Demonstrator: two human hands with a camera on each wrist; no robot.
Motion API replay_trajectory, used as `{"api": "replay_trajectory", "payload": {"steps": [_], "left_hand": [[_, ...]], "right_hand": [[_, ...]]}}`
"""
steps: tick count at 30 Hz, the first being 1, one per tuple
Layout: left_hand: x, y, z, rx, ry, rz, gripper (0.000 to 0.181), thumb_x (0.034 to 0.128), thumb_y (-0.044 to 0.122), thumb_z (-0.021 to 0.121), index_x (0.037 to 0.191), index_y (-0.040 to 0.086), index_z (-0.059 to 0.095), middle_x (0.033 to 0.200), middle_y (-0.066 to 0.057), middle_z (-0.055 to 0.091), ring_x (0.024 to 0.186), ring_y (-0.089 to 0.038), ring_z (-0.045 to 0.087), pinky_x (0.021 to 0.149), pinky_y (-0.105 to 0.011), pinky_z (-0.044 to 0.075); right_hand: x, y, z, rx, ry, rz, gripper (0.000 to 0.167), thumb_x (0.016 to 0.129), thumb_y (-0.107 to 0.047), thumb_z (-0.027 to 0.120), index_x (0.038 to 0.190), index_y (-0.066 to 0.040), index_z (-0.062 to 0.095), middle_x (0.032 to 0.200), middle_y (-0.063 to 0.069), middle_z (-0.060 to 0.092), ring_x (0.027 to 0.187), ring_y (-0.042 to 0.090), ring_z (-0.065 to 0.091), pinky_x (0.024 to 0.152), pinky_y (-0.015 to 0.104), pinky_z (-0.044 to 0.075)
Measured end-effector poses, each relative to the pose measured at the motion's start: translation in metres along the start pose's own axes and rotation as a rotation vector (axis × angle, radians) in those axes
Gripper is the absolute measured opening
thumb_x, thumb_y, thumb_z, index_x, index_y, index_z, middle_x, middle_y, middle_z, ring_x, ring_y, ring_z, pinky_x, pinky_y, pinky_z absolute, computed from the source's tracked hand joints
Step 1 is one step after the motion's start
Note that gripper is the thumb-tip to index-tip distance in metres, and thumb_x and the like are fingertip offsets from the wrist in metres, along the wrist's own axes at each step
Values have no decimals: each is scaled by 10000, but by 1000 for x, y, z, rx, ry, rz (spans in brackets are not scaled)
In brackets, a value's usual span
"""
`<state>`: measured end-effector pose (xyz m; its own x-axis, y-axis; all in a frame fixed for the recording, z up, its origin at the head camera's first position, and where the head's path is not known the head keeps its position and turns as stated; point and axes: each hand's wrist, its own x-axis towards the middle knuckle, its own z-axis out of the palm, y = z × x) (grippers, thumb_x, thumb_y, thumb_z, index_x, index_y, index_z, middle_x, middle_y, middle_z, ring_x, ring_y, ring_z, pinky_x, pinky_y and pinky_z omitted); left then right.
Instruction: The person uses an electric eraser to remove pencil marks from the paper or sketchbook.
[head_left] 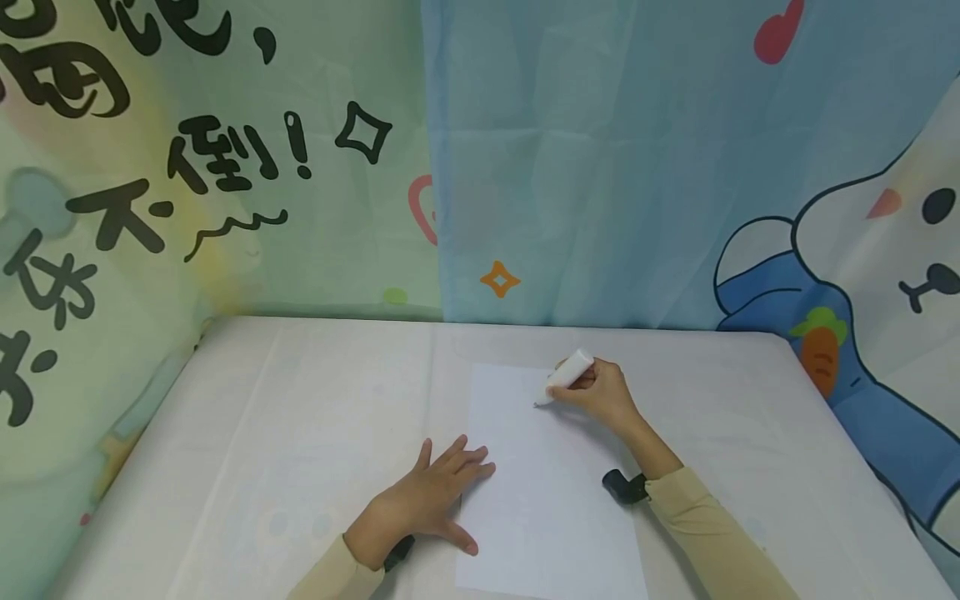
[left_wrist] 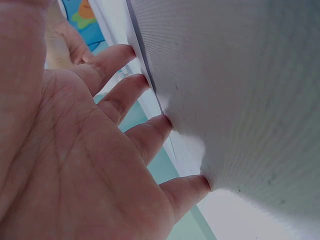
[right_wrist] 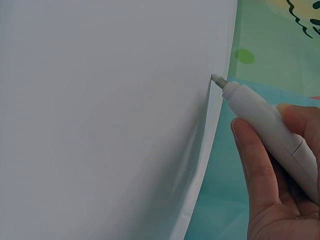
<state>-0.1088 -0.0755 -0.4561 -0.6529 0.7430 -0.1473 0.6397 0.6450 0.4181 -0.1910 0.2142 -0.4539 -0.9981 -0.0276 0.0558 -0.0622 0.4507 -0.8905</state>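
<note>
My right hand (head_left: 603, 398) pinches a thick white pen-like tool (head_left: 567, 377) between thumb and fingers. In the right wrist view the tool (right_wrist: 270, 127) has a stepped nose and a narrow grey tip, which meets the upper part of a white sheet of paper (head_left: 551, 500); its exact kind is unclear. The paper lies on the white table, and I can make out no marks on it. My left hand (head_left: 423, 502) rests at the sheet's left edge, fingers spread. In the left wrist view its fingertips (left_wrist: 197, 184) touch the surface.
The white-covered table (head_left: 315, 417) reaches back to a printed curtain (head_left: 585, 167) with lettering and a cartoon animal. A black wrist camera (head_left: 624, 487) sits on the right wrist, beside the paper's right edge. Another dark camera (head_left: 400, 552) shows under the left wrist.
</note>
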Motion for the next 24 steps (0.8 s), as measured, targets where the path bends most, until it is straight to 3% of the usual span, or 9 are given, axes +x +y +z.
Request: {"api": "replay_trajectory", "payload": {"steps": [24], "left_hand": [[-1, 1, 0, 2, -1, -5, 970, 661, 470, 845, 1452, 104, 420, 1550, -80, 342, 1471, -345, 212, 1093, -705, 190]], "right_hand": [[-5, -1, 1, 3, -38, 12, 362, 760, 9, 773, 1066, 146, 637, 931, 220, 708, 752, 43, 661, 663, 176, 546]]}}
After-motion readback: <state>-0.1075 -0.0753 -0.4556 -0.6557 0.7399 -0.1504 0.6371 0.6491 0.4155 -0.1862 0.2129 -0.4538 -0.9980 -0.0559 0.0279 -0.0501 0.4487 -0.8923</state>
